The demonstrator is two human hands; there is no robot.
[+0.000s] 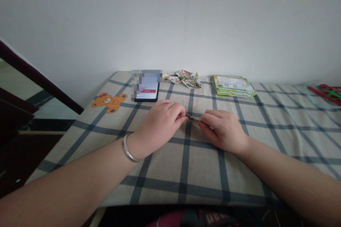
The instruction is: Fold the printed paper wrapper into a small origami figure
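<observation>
Between my two hands is a thin folded strip of printed paper (pixel 194 117), seen nearly edge-on above the checked tablecloth (pixel 165 181). My left hand (pixel 165 117) pinches its left end between thumb and fingers. Its right end is pinched by my right hand (pixel 225 127) in the same way. Most of the strip is hidden by the fingers. Farther back, against the wall, lies a cluster of folded paper pieces (pixel 182 78) in white, green and red print. Right of it is a stack of green-and-white printed leaflets (pixel 234 86).
A phone (pixel 146 93) with a lit screen lies at the back left, near an orange bear picture (pixel 109 102). Red and green items (pixel 329 93) sit at the far right edge. The white wall (pixel 186 25) bounds the table behind.
</observation>
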